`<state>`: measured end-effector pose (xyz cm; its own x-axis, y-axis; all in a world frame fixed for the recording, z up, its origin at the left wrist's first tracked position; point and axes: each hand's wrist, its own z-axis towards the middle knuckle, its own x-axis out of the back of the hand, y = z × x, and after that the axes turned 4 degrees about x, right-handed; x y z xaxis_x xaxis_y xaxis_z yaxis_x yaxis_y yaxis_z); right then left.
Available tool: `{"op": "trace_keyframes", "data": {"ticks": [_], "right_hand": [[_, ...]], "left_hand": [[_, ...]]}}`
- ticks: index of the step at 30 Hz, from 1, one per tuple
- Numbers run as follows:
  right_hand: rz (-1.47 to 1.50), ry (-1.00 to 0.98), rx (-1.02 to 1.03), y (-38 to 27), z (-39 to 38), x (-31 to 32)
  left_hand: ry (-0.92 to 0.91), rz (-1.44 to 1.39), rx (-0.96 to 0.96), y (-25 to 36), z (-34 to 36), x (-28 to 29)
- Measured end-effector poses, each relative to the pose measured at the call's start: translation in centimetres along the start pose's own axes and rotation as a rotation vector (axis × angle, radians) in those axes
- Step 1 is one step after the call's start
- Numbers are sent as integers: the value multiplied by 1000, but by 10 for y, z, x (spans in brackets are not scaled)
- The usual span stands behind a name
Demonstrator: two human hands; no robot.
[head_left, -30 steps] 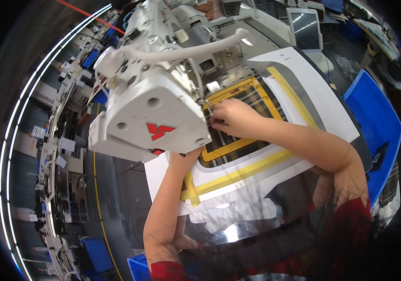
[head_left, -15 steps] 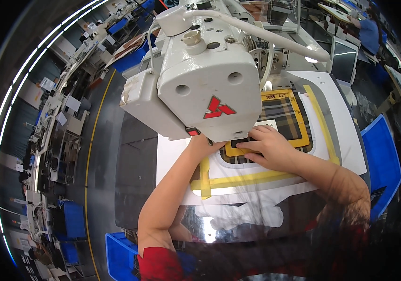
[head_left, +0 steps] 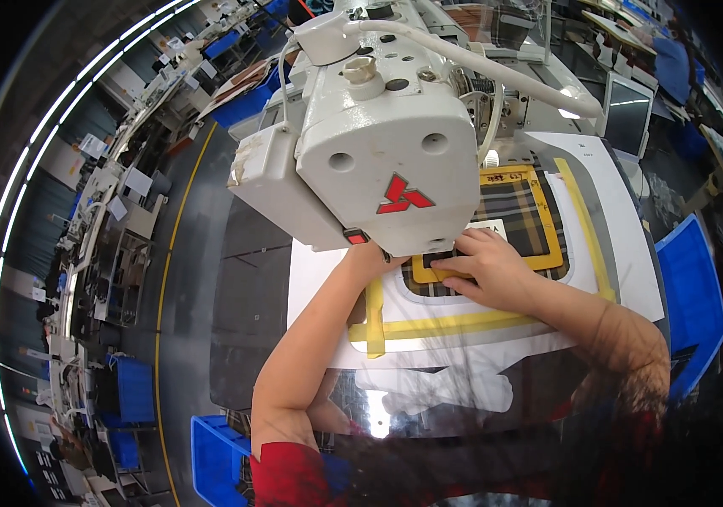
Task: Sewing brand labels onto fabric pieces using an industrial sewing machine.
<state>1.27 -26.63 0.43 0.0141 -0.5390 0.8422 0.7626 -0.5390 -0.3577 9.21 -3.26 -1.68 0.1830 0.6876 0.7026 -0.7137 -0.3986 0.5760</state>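
Observation:
A big white sewing machine head (head_left: 378,160) with a red emblem fills the middle of the view. Under it lies a white template board (head_left: 615,245) with yellow tape strips and a yellow-framed window (head_left: 547,245) showing dark plaid fabric (head_left: 518,211). My right hand (head_left: 488,270) lies flat on the near left corner of the yellow frame, fingers pointing left and pressing down. My left hand (head_left: 367,258) reaches under the machine head; its fingers are hidden. A small white label (head_left: 488,226) sits on the plaid just above my right hand.
The board rests on a dark grey machine table (head_left: 251,313). A blue bin (head_left: 695,296) stands at the right, another blue bin (head_left: 213,460) near my left elbow. A grey screen (head_left: 627,106) sits behind the machine. Rows of workstations run along the left.
The view swung so the machine head now sits centred. My right hand slid from the frame's far left edge down to its near left corner. My left hand stayed under the machine.

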Motion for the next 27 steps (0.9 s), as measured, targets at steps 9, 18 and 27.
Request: {"op": "trace_keyframes", "data": {"ticks": [9, 18, 27], "right_hand": [[30, 13, 8, -8, 4, -1], [-14, 43, -10, -8, 0, -3], [-16, 86, -9, -10, 2, -2]], "left_hand": [[-34, 107, -30, -26, -5, -12], [46, 238, 54, -27, -5, -2], [79, 266, 41, -29, 17, -12]]}}
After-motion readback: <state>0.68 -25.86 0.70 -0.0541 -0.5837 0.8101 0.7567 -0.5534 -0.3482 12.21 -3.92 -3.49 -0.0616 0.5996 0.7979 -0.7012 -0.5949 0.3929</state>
